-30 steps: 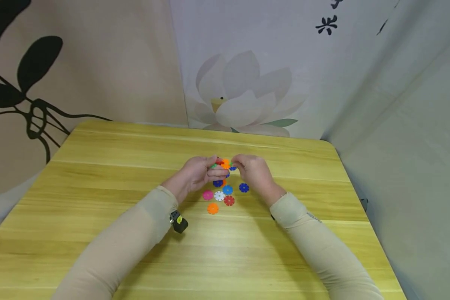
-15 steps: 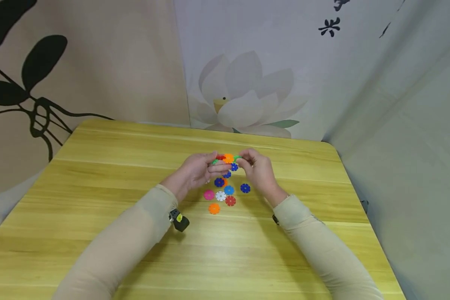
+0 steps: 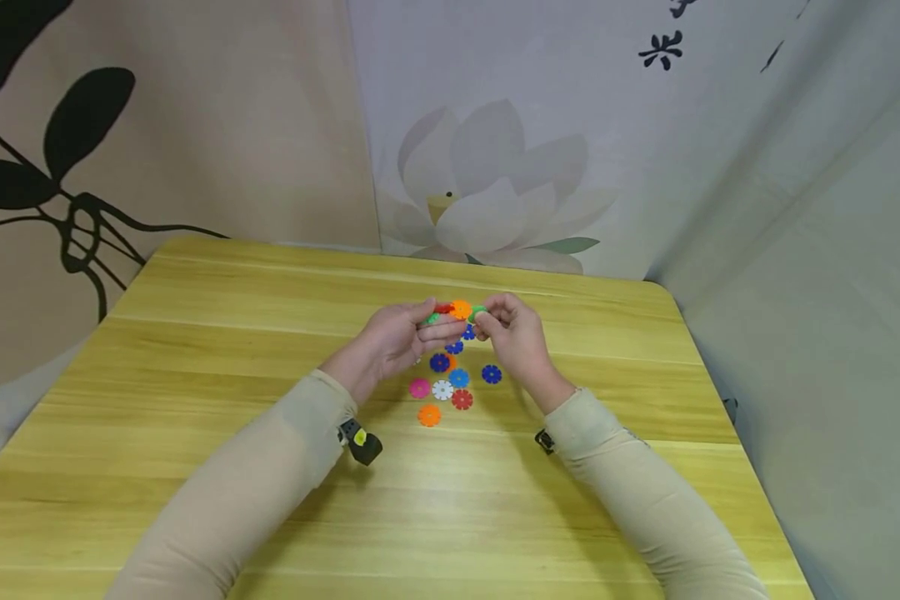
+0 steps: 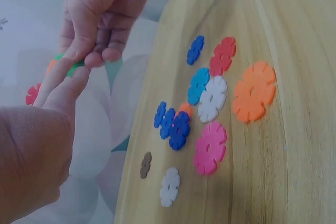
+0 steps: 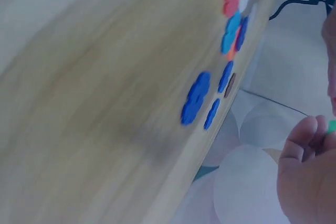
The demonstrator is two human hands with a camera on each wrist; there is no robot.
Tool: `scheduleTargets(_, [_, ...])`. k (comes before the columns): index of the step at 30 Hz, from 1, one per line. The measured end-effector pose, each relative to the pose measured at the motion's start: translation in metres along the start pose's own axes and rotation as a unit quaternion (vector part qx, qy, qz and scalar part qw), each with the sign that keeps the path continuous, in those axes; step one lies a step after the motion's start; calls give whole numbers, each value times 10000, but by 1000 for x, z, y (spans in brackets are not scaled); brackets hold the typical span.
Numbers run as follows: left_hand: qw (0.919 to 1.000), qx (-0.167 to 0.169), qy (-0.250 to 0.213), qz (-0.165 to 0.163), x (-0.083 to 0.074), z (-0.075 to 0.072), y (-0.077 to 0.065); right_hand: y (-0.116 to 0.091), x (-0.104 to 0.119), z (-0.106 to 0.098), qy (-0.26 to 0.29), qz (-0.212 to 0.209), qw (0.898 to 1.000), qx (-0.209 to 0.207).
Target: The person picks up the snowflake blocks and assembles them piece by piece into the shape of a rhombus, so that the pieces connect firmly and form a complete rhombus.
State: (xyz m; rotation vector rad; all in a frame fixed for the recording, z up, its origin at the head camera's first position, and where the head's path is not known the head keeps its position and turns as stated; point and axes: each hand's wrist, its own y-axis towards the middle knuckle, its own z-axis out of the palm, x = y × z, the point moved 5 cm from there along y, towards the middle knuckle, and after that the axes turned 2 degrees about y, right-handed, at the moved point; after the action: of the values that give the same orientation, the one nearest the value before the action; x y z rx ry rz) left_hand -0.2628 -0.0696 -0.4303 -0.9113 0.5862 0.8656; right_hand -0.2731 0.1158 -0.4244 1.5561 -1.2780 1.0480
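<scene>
My left hand (image 3: pixel 390 337) holds a joined cluster of slotted plastic flower discs above the table, its thumb over a red disc (image 3: pixel 443 307). A green disc (image 3: pixel 431 319) lies against its fingers, and an orange disc (image 3: pixel 461 310) shows in the middle. At the cluster's right end, my right hand (image 3: pixel 519 337) pinches another green disc (image 3: pixel 477 313) between thumb and fingers. In the left wrist view the two hands meet at this green disc (image 4: pixel 76 67), and fingers hide how the pieces join. The right wrist view catches only a sliver of green (image 5: pixel 332 126).
Below the hands, loose discs lie on the wooden table (image 3: pixel 270 500): orange (image 3: pixel 429 415), red (image 3: pixel 462 400), white (image 3: pixel 442 389), pink (image 3: pixel 419 388), light blue (image 3: pixel 459 377) and several dark blue (image 3: pixel 491 374). A brown disc (image 4: pixel 146 165) lies farther back. Printed curtains (image 3: pixel 270 125) stand behind.
Both hands have risen slightly with the cluster. The right hand has turned so its thumb and the green disc show more clearly. The loose discs keep their places on the table.
</scene>
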Motion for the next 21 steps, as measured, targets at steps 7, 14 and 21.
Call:
scheduleTargets(7, [9991,209,342,110,3,11,-3,-5,11,2,-1475,-1452,9783,-4])
scheduleTargets(14, [9981,328,476,231,3,19,-6,-5,13,-2,-1877,-1562,9697,-87])
scheduleTargets(21, [9982,97,528,253,-2,4,-5,2,0,-22,874,147,9955,-345])
